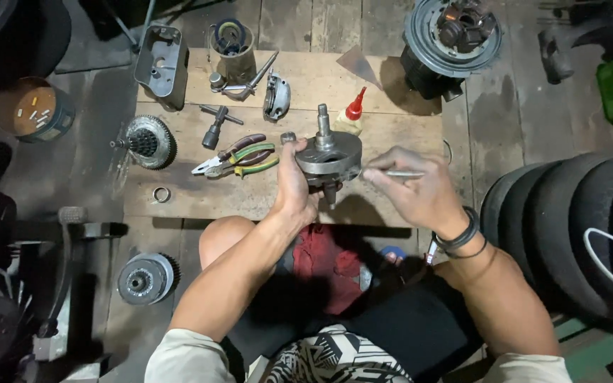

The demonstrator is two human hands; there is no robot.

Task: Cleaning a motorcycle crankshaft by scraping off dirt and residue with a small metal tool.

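My left hand point(294, 183) grips a grey metal crankshaft point(328, 152), holding it just above a wooden board point(250, 198) with one shaft end pointing up. My right hand point(413, 188) pinches a thin metal rod point(400, 173) whose tip touches the crankshaft's right side. Two pairs of pliers point(239, 157) with green and dark handles lie just left of my left hand. A small bottle with a red nozzle point(352, 113) stands behind the crankshaft.
On the board lie a T-handle wrench point(216, 124), a toothed clutch part point(147, 142), a metal ring point(162, 193), a metal cover point(161, 60) and a can point(232, 46). An engine hub point(448, 39) sits at the back right. Tyres point(569, 227) crowd the right. Another round clutch part point(145, 278) rests on the floor.
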